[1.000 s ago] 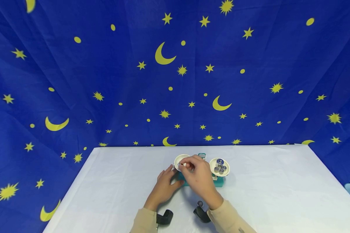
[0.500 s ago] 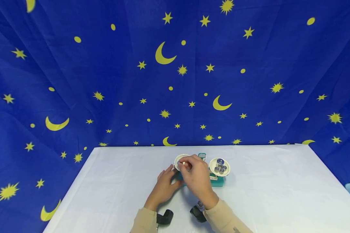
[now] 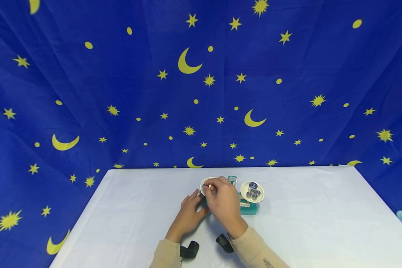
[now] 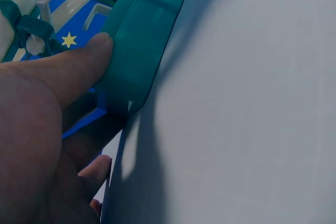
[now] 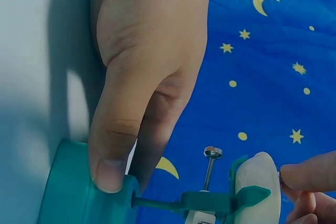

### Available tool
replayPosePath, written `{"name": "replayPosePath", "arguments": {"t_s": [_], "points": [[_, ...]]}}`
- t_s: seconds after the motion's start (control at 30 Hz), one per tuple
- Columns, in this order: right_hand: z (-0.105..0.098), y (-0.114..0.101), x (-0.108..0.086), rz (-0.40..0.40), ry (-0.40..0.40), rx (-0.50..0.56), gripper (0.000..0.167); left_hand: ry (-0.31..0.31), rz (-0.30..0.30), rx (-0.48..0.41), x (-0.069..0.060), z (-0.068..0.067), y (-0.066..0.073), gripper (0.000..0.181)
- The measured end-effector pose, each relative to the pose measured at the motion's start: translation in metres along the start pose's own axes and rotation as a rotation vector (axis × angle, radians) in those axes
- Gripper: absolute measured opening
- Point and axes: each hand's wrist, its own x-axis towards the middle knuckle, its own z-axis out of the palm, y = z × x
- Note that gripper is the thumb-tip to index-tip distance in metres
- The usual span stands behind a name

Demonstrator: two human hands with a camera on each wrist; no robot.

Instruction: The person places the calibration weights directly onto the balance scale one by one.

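A teal balance scale (image 3: 249,210) stands on the table. My left hand (image 3: 187,216) grips the left end of its base; in the left wrist view the thumb presses the teal base (image 4: 136,40) and other fingers lie behind it. My right hand (image 3: 225,203) is over the white left pan (image 3: 203,181), thumb and index finger pinching a small metal weight (image 3: 205,185), mostly covered by the fingertips. At the right edge of the right wrist view, the right fingers (image 5: 310,174) meet the pan's (image 5: 257,177) inner side. The right pan (image 3: 243,195) holds several metal weights (image 3: 253,187).
A white cloth covers the table (image 3: 308,216), and a blue curtain (image 3: 221,96) with stars and moons hangs behind. Black wrist straps (image 3: 190,249) sit by both sleeves. A small metal piece (image 3: 228,236) lies mostly hidden beside the right wrist.
My right hand has shifted slightly left over the left pan, still pinching the small weight. More of the base's right part shows now. My left hand has stayed in place.
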Motion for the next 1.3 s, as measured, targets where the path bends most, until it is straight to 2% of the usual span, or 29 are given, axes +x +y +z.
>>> {"name": "replayPosePath", "arguments": {"t_s": [0.33,0.7,1.13,1.3], "points": [[0.0037,0.0022,0.0011,-0.037,0.024,-0.057,0.005,0.011,0.016,0.018,0.0002,0.0012,-0.0011,0.056],[0.0026,0.0030,0.0013,-0.017,0.000,-0.079,0.005,0.010,0.000,0.008,0.0009,0.0011,-0.0004,0.058],[0.0012,0.0024,0.0012,0.004,-0.013,-0.071,0.010,0.007,-0.002,0.001,0.0010,0.0003,-0.0003,0.059],[-0.0018,0.0011,0.0016,-0.018,-0.006,-0.046,0.011,0.011,0.005,0.003,0.0013,0.0002,-0.0001,0.058]]}}
